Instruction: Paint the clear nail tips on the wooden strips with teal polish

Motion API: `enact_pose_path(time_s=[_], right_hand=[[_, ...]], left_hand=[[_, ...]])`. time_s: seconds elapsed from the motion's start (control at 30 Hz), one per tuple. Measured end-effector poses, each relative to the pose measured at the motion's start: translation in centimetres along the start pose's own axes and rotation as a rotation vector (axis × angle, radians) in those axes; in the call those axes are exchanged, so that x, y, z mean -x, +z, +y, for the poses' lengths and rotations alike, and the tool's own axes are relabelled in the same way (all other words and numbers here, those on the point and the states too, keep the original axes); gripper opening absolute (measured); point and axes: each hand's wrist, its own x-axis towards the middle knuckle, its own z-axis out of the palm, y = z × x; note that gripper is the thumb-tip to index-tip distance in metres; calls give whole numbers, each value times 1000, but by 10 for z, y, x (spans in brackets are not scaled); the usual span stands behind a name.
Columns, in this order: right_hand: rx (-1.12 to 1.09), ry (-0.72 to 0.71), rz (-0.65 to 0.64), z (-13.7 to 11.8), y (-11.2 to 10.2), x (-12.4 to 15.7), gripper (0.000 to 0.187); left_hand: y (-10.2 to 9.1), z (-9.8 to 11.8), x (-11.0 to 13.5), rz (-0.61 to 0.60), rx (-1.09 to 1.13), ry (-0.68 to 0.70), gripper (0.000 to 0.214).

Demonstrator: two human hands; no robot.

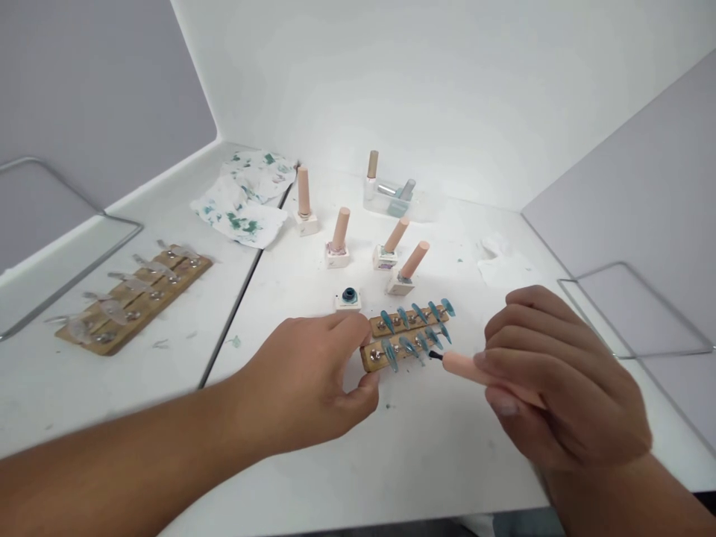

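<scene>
My left hand (318, 373) grips the left end of a wooden nail stand (376, 356) between thumb and fingers. Two rows of blue-teal false nails (407, 347) sit on metal studs along the stand. In my right hand (564, 380) is a nail polish brush (464, 367) with a peach handle, held like a pen. Its dark bristle tip is close to the nails of the front row; whether it touches one I cannot tell. Just behind my left hand stands an uncapped polish bottle (349, 300) with dark blue polish around its neck.
Several peach-capped polish bottles (338, 253) stand behind the stand. A clear tray (374, 200) holds more bottles at the back. Stained paper towels (246, 224) lie at the back left, near another wooden stand (120, 328) with clear nails. Wire supports (620, 263) flank both sides.
</scene>
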Motion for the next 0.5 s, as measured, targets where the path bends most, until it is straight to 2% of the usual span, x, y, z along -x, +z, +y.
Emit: enact_pose_path(time_s=[0.17, 0.5], right_hand=[[25, 20, 12, 11, 1, -2, 15], [39, 40, -50, 12, 4, -1, 15]], left_hand=[[1, -1, 0, 3, 14, 3, 9], [2, -2, 0, 20, 3, 29, 9]])
